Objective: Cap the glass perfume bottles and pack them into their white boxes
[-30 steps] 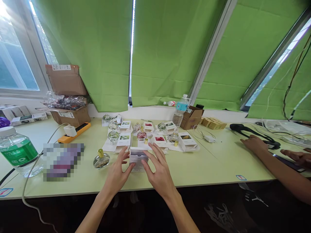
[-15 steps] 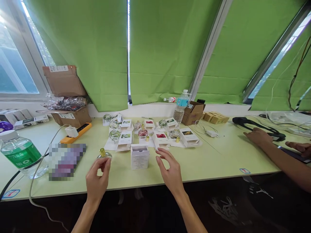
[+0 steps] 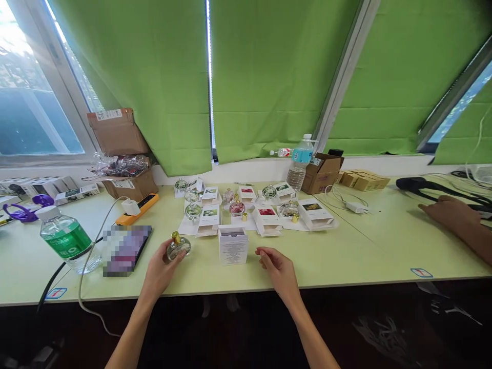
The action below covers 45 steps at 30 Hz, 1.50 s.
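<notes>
My left hand (image 3: 160, 269) is closed around a round clear glass perfume bottle (image 3: 180, 248) with a gold cap, thumb in front and fingers at its left side. To the right of that bottle a white carton (image 3: 233, 248) stands upright, its printed text facing me. My right hand (image 3: 279, 271) is just right of the carton, not touching it; its fingers are curled together and nothing shows in them. Behind the carton, several perfume bottles, such as a pink one (image 3: 237, 207), lie among white boxes with flower pictures (image 3: 266, 220).
On the left are a water bottle (image 3: 65, 238), a phone (image 3: 128, 251), an orange power strip (image 3: 139, 210) and an opened cardboard box (image 3: 132, 184). Further right stand a large bottle (image 3: 298, 169) and a brown box (image 3: 321, 174). Another person's hand (image 3: 448, 212) rests by a black headset (image 3: 417, 185).
My left hand has taken hold of the perfume bottle, which stood behind its fingers before. My right hand's fingers have curled in from a spread pose. The whole view has shifted left.
</notes>
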{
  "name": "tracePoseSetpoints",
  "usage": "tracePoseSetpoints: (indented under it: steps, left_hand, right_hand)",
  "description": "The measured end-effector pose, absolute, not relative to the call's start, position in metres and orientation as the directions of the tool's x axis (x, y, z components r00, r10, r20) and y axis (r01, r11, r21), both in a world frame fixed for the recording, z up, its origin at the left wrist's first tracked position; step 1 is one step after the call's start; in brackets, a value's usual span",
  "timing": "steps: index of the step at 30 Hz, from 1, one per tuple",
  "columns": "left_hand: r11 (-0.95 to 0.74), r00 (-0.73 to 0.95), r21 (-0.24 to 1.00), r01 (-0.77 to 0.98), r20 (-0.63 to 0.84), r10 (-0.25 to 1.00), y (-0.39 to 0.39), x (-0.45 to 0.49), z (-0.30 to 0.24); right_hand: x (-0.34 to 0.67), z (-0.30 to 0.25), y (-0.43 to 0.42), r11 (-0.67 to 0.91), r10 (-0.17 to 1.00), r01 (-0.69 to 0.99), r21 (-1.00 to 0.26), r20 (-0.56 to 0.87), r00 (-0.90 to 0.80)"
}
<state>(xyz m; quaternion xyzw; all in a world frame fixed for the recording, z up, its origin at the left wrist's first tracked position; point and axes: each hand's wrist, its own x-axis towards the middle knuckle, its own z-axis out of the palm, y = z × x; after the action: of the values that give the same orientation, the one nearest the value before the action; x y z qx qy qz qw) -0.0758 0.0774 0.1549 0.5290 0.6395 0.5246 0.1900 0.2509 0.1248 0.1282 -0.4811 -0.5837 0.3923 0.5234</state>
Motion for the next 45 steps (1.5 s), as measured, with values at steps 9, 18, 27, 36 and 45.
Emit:
tracePoseSetpoints:
  steps: [9,18,27,36,45]
  left_hand:
    - [-0.044,-0.387,0.905,0.423,0.224,0.894,0.073,-0.071,0.158]
    - [-0.169,-0.235,0.859,0.484,0.314,0.92,0.049,-0.048,0.182]
    - [-0.261,0.157,0.858,0.443,0.212,0.964,0.032,0.009,0.203]
    - [-0.247,0.163,0.932,0.266,0.209,0.964,0.034,0.027,0.201]
    - [-0.482,0.055,0.643,0.595,0.566,0.823,0.051,0.012,0.21]
  right_hand:
    - [0.251,0.123,0.125,0.212,0.976,0.176,-0.961,0.216,0.008]
    - [0.233,0.168,0.087,0.357,0.925,0.302,-0.884,0.38,0.016]
    - [0.208,0.222,0.045,0.498,0.841,0.217,-0.84,0.406,-0.358]
    - [0.213,0.225,0.052,0.476,0.84,0.316,-0.821,0.318,-0.439]
    - [0.223,0.219,0.062,0.513,0.85,0.21,-0.832,0.458,-0.261]
